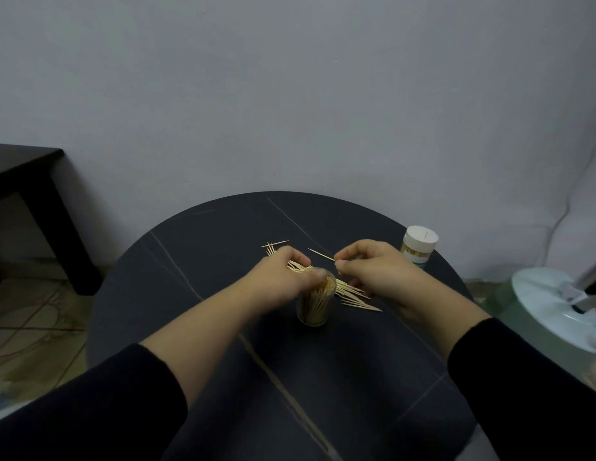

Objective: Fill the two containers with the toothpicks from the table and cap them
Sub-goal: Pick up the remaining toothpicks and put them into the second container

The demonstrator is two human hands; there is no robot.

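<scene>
Just behind the open container, the right hand pinches one toothpick by its end (light, stiff, best pinched mid-shaft, I judge), while the left hand seemingly grips the container's rim.

Left hand grips the open jar at the rim, so the mouth is mostly hidden, and the hand covers the middle of the pile. The near end of the toothpick vanishes between the fingers of the right hand. That hand blocks the lower edge of the capped jar, whose label is too small to read. The bench runs off the bottom.
</scene>
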